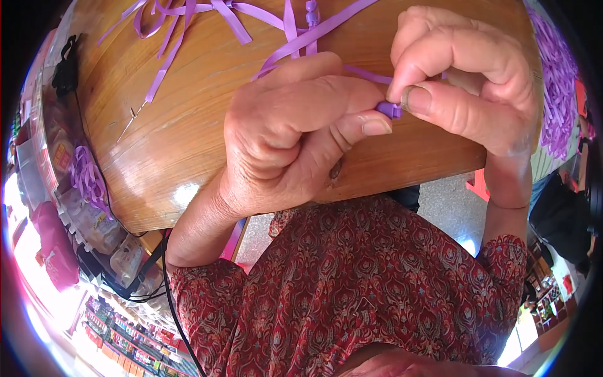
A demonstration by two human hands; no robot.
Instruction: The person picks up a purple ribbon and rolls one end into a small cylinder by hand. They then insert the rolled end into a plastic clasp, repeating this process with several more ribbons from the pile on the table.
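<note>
Between the thumb and forefinger of my left hand is a small purple plastic clip, its end sticking out past the fingertips. My right hand pinches thumb to forefinger right at that end; what lies between those fingertips is too small to make out. A purple ribbon runs across the table beyond my hands, and part of it passes behind them. Further off, a matching purple buckle sits on a ribbon strap. At the left, a thin metal needle-like piece extends from a ribbon's end.
The wooden table has a rounded edge close to my body. A big bundle of purple ribbons hangs at the right. Another purple bunch lies at the left, near a black cable and plastic bags.
</note>
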